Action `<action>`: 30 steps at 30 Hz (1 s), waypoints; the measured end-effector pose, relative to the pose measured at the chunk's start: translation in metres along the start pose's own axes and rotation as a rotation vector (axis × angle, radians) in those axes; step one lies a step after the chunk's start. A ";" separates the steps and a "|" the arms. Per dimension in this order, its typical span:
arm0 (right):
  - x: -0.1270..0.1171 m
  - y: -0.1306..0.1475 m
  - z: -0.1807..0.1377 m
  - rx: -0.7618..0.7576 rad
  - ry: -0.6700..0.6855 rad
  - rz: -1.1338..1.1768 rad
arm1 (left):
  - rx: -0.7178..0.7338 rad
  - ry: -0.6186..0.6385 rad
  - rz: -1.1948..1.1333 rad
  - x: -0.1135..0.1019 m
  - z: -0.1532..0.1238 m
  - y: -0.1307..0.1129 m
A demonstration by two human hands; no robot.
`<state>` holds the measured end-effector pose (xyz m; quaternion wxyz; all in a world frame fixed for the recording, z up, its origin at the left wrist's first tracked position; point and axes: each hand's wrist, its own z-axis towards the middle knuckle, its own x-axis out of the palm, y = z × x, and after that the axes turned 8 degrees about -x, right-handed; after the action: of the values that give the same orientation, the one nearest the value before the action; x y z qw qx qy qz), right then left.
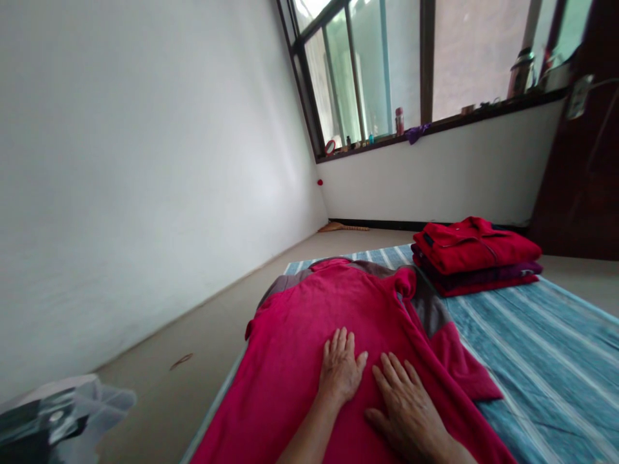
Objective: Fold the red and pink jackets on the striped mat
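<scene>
A pink-red fleece top [309,309] with grey shoulder panels lies spread flat on a blue striped mat [546,361]. My left hand [340,368] rests palm down on the middle of the garment, fingers stretched out together. Just to its right, my right hand [409,409] also lies flat on the fabric with its fingers spread. Neither hand holds anything. The two hands sit side by side, almost touching at the thumbs.
A stack of folded red and dark purple clothes [476,254] sits at the mat's far right. A clear plastic bag [58,412] lies on the floor at lower left. A white wall runs along the left; a window sill [435,125] with small bottles is ahead.
</scene>
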<state>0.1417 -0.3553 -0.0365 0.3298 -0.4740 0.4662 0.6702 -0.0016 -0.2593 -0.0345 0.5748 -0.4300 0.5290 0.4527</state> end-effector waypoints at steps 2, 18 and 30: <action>-0.002 0.001 0.000 0.006 0.007 0.000 | 0.002 -0.001 -0.014 0.000 0.000 0.000; -0.002 0.001 0.001 0.009 0.041 -0.024 | -0.010 0.005 -0.047 -0.001 -0.001 0.000; 0.044 -0.023 0.001 -0.166 -0.280 -0.343 | 0.005 -0.013 -0.103 0.009 -0.002 0.003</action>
<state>0.1468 -0.3462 -0.0855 0.4603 -0.4740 0.2719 0.6997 -0.0052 -0.2603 -0.0435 0.6020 -0.4523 0.5034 0.4238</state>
